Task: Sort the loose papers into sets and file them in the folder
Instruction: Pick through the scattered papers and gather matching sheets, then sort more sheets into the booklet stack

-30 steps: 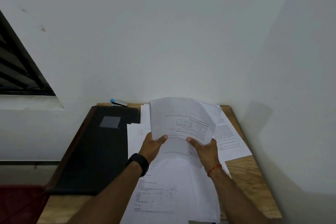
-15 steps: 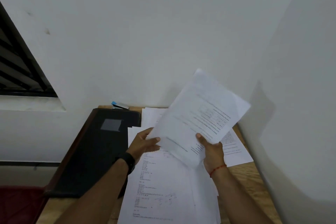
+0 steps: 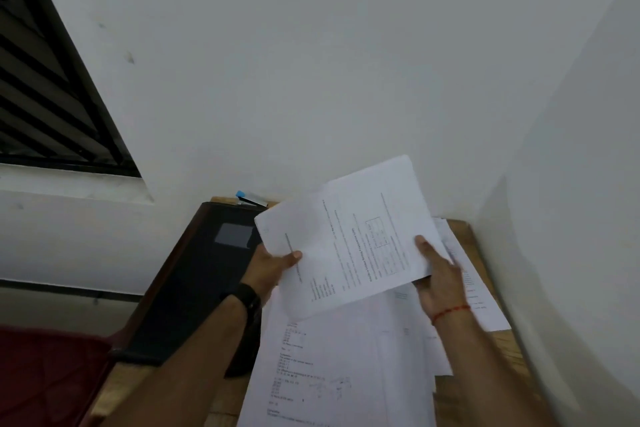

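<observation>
Both hands hold a small set of printed white sheets [image 3: 349,239] above the desk, turned sideways so the text runs vertically. My left hand [image 3: 273,265] pinches the set's left edge, thumb on top. My right hand [image 3: 436,274] grips its right lower edge, thumb on the page. Below lie several loose printed papers [image 3: 332,367], spread over the wooden desk [image 3: 460,229]. A dark folder [image 3: 194,288] lies closed on the desk's left half, with a grey label near its top.
A stapler with a blue end [image 3: 251,198] sits at the desk's back edge against the white wall. A second wall closes the right side. A dark louvred window [image 3: 45,107] is at upper left; something dark red [image 3: 45,374] sits low left.
The held sheets have swung from tilted up to the right into a lower, sideways position. My left hand has taken hold of their left edge again.
</observation>
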